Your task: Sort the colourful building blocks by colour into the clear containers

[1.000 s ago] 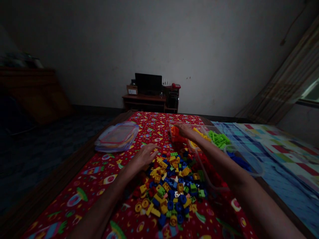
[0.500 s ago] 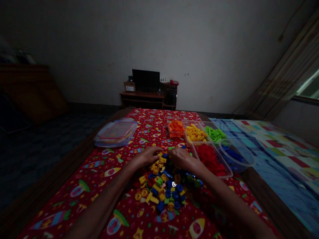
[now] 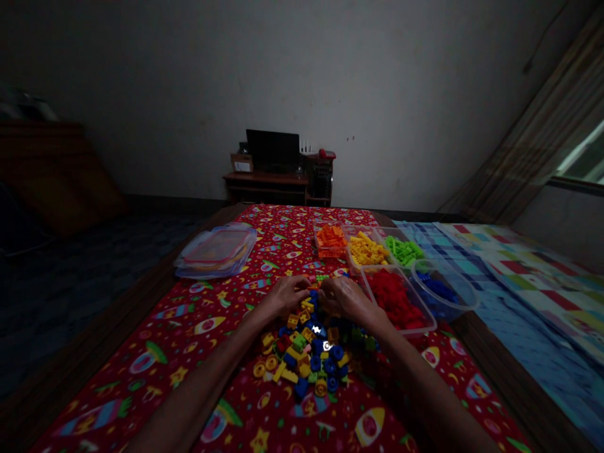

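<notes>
A heap of mixed toy building blocks [image 3: 299,343], mostly yellow and blue with some green and red, lies on the red patterned cloth [image 3: 179,352]. At its far left side is my left hand [image 3: 289,296], thumb and forefinger curved and apart, tips near the blocks. My right hand [image 3: 346,297] bends over the far right side of the heap, its fingers curled closed; what they hold, if anything, is hidden. Between the fingertips of both hands lie blue blocks [image 3: 314,297]. Several small wheel-like pieces [image 3: 321,387] sit at the heap's near edge.
Right of the heap stand clear tubs with red pieces [image 3: 394,299], blue pieces [image 3: 436,289], yellow pieces [image 3: 367,250], green pieces [image 3: 403,250] and orange pieces [image 3: 331,240]. Stacked clear lids [image 3: 217,250] lie at the left. A bed [image 3: 514,270] adjoins the table's right side.
My left hand has shifted slightly and its fingers curve more toward the blocks. My right hand has turned a little, with its fingers bent at the heap. Some blocks by the hands have moved.
</notes>
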Action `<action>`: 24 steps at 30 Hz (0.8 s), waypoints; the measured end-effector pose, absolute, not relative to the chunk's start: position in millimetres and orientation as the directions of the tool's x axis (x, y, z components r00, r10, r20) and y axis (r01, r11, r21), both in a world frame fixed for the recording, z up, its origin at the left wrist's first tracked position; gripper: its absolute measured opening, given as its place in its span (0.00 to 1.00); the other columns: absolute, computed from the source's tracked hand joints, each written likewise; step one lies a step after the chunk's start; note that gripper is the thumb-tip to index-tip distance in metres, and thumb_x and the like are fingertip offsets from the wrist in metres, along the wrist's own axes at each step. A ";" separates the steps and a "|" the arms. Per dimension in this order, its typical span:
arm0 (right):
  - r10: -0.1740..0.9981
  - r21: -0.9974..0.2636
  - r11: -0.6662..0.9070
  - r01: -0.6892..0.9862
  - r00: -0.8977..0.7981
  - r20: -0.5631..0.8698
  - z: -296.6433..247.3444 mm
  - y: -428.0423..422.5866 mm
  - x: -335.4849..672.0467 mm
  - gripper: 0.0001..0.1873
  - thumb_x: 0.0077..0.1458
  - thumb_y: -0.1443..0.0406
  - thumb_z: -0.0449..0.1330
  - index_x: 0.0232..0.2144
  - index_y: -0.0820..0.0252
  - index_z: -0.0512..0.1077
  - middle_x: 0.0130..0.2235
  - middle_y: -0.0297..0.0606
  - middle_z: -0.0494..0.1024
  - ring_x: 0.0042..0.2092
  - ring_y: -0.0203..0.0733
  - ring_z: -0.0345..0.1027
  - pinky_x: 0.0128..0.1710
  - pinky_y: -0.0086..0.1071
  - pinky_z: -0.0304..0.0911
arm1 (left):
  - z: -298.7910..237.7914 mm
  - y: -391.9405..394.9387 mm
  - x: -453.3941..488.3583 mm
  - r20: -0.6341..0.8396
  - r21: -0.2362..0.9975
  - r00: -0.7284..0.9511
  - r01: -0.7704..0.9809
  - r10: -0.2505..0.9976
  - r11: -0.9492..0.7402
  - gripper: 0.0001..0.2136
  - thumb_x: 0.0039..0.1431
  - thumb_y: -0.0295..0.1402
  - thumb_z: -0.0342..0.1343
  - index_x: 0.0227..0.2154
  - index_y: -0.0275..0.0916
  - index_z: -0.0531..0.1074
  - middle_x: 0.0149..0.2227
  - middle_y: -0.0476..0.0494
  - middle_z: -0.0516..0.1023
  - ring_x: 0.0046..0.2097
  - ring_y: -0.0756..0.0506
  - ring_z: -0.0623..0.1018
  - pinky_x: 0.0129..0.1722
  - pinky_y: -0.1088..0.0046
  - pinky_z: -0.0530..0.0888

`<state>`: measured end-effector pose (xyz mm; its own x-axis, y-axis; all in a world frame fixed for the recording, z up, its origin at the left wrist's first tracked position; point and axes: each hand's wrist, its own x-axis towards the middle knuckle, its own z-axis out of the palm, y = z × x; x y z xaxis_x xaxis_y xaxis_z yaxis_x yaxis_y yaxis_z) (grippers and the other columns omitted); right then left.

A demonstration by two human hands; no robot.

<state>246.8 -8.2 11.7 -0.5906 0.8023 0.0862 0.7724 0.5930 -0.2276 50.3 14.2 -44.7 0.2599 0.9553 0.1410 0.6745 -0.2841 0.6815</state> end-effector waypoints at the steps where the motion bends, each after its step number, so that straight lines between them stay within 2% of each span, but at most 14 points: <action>1: 0.804 -0.234 0.593 0.770 -0.584 0.117 13.0 -5.4 246.7 0.07 0.56 0.70 0.54 0.34 0.63 0.72 0.31 0.41 0.75 0.32 0.36 0.65 0.29 0.28 0.48 | -44.2 16.3 47.3 0.151 0.702 0.236 0.658 0.960 -0.272 0.09 0.46 0.34 0.54 0.31 0.39 0.76 0.32 0.48 0.81 0.35 0.45 0.78 0.36 0.73 0.72; 4: 0.810 -0.220 0.586 0.780 -0.566 0.152 15.5 11.1 240.0 0.10 0.53 0.73 0.53 0.35 0.63 0.73 0.32 0.41 0.76 0.34 0.37 0.67 0.31 0.28 0.50 | -43.3 22.8 36.2 0.178 0.768 0.161 0.595 0.971 -0.239 0.09 0.42 0.33 0.54 0.28 0.38 0.75 0.30 0.46 0.80 0.34 0.45 0.78 0.37 0.72 0.73; 7: 0.826 -0.195 0.562 0.804 -0.555 0.096 11.8 35.4 223.1 0.12 0.54 0.71 0.52 0.37 0.64 0.73 0.36 0.45 0.77 0.37 0.39 0.69 0.32 0.28 0.52 | -45.1 26.8 27.4 0.147 0.837 0.125 0.513 0.981 -0.191 0.08 0.41 0.35 0.55 0.25 0.37 0.73 0.25 0.48 0.77 0.28 0.47 0.76 0.30 0.73 0.72; 11: 0.828 -0.197 0.554 0.809 -0.559 0.033 -3.8 61.2 196.4 0.11 0.54 0.68 0.55 0.38 0.65 0.74 0.39 0.48 0.77 0.38 0.41 0.70 0.32 0.28 0.55 | -49.6 30.4 21.4 0.129 0.862 0.128 0.475 0.983 -0.175 0.07 0.41 0.36 0.54 0.22 0.37 0.71 0.20 0.51 0.73 0.23 0.49 0.71 0.24 0.75 0.68; 19: 0.835 -0.232 0.547 0.804 -0.545 0.078 -19.1 67.0 187.9 0.13 0.56 0.68 0.52 0.38 0.67 0.74 0.38 0.48 0.77 0.38 0.41 0.70 0.33 0.28 0.56 | -43.4 32.3 12.4 0.207 0.881 -0.031 0.440 0.978 -0.173 0.09 0.41 0.38 0.55 0.22 0.38 0.70 0.23 0.49 0.72 0.28 0.47 0.73 0.27 0.74 0.70; 21: 0.836 -0.275 0.546 0.792 -0.539 0.107 -17.7 64.7 192.3 0.12 0.56 0.69 0.51 0.38 0.66 0.73 0.37 0.46 0.78 0.36 0.39 0.69 0.33 0.27 0.56 | -39.7 29.1 13.1 0.182 0.911 -0.045 0.383 0.982 -0.151 0.10 0.41 0.40 0.55 0.23 0.38 0.69 0.22 0.50 0.72 0.27 0.48 0.72 0.27 0.74 0.70; 24: 0.833 -0.462 0.541 0.703 -0.522 0.183 -14.4 60.1 197.4 0.12 0.54 0.70 0.53 0.39 0.66 0.73 0.36 0.43 0.78 0.35 0.37 0.69 0.33 0.25 0.57 | -35.6 24.7 16.8 0.142 0.947 -0.037 0.297 0.989 -0.125 0.12 0.41 0.41 0.56 0.25 0.37 0.69 0.23 0.50 0.72 0.27 0.48 0.73 0.27 0.73 0.71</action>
<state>197.4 60.1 -14.4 -0.5216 0.8334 0.1827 0.7028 0.5411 -0.4618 16.8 24.7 -35.6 -0.0371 0.9892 0.1418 0.2970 -0.1246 0.9467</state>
